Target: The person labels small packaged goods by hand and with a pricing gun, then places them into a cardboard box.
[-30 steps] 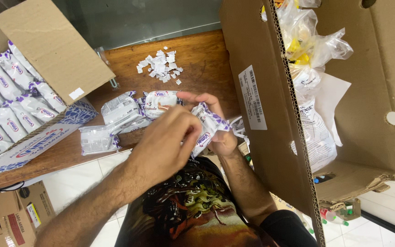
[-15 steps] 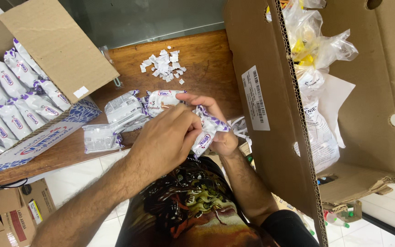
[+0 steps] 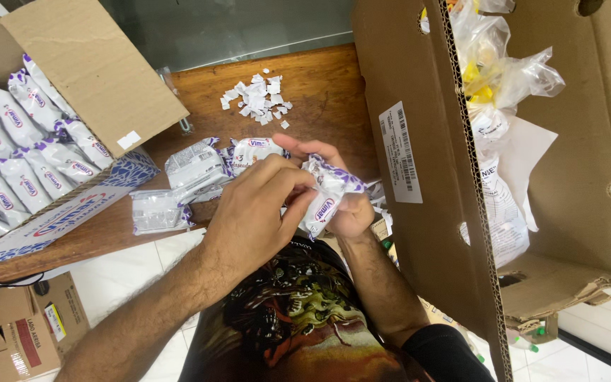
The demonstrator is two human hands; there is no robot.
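I hold one white snack packet with purple ends between both hands, just above the near edge of the wooden table. My left hand comes in from the lower left; its fingers curl over the packet's left side and pinch it, thumb underneath. My right hand sits on the right, palm toward me, fingers clenched around the packet's lower half, with one finger stretched across the far side above it. The packet stands roughly upright and is crumpled at its top. On the table just left of my hands lie several more packets of the same kind, loose and overlapping, one lying nearest the table edge. Farther left, an open cardboard box holds rows of identical packets packed side by side, its flap raised. On the far side of the table, a small heap of torn white paper scraps lies well apart from my hands. To the right, a large open carton with a white label on its wall stands close beside my right hand; it holds clear plastic bags, their contents too indistinct to identify. Smaller cardboard boxes sit on the tiled floor at the near left.
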